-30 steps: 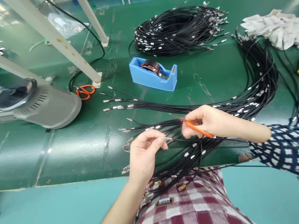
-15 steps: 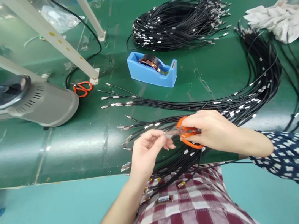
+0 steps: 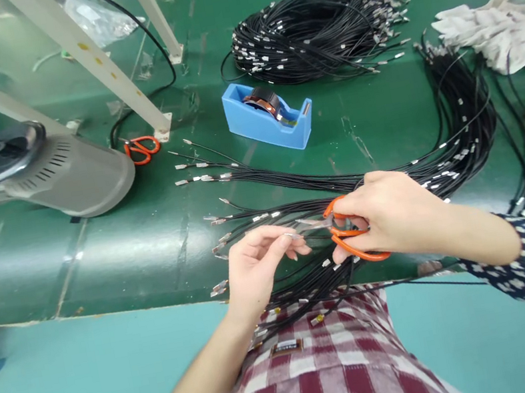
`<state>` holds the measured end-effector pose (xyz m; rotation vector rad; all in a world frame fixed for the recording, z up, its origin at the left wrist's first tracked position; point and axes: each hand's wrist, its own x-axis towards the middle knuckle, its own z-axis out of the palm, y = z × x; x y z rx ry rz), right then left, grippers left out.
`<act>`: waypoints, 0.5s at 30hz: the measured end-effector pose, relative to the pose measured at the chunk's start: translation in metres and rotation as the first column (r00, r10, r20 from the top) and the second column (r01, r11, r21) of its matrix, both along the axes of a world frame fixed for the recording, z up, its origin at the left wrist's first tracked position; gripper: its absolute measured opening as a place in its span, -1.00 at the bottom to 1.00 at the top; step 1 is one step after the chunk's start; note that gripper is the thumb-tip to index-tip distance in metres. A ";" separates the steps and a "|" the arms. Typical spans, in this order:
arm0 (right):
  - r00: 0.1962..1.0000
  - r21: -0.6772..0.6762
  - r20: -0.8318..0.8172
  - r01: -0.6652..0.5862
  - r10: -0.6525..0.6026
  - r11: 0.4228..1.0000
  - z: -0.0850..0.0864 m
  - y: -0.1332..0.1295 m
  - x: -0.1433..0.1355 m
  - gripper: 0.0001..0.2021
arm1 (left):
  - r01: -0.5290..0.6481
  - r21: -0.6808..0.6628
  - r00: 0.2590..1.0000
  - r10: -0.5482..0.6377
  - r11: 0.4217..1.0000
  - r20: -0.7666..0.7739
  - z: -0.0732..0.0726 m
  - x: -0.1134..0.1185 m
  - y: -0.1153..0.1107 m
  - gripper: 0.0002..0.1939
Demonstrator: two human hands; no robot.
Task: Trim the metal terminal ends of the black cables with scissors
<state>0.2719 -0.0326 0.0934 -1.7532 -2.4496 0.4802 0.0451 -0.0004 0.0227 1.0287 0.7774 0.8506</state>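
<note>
My left hand point(image 3: 258, 261) pinches a small pale piece point(image 3: 292, 236) between thumb and fingers; whether it is a cable end is too small to tell. Orange-handled scissors point(image 3: 361, 253) are in my right hand point(image 3: 394, 210), with fingers in the loops. Their blades are parted and point left, close to my left fingertips. Black cables point(image 3: 291, 184) with white tags and metal ends run across the green table beyond and beneath my hands. More black cables point(image 3: 295, 309) hang over the near edge against the checked apron.
A blue tape dispenser point(image 3: 266, 124) stands ahead, before a coiled cable bundle point(image 3: 316, 38). To the left are a grey machine point(image 3: 81, 177), other orange scissors point(image 3: 142, 150) and white posts point(image 3: 104, 62). White gloves point(image 3: 498, 36) lie right.
My right hand has moved right with the scissors, whose blades have parted and drawn back from my left fingertips. My left hand keeps its pinch.
</note>
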 end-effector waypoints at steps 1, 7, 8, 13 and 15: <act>1.000 -0.013 -0.011 0.008 -0.008 1.000 0.000 0.000 -0.001 -0.64 | 0.002 -0.016 1.000 -0.002 1.000 0.005 0.001 0.001 0.000 -0.90; 0.969 -0.149 -0.238 0.034 -0.069 0.988 -0.007 0.003 -0.013 -0.85 | 0.033 -0.183 0.993 -0.010 0.983 0.121 0.007 0.005 0.000 -0.89; 0.958 -0.186 -0.274 0.037 -0.088 0.982 -0.008 0.004 -0.014 -0.82 | 0.040 -0.186 0.992 -0.016 0.982 0.128 0.007 0.005 0.000 -0.88; 0.869 -0.391 -0.458 -0.009 -0.186 0.920 -0.010 0.007 -0.013 -0.70 | 0.071 -0.111 0.992 -0.059 0.991 0.112 0.003 0.002 0.000 -0.87; 0.862 -0.413 -0.474 -0.036 -0.181 0.910 -0.010 0.008 -0.012 -0.68 | 0.032 -0.050 0.997 -0.029 0.998 0.065 0.001 0.001 -0.001 -0.91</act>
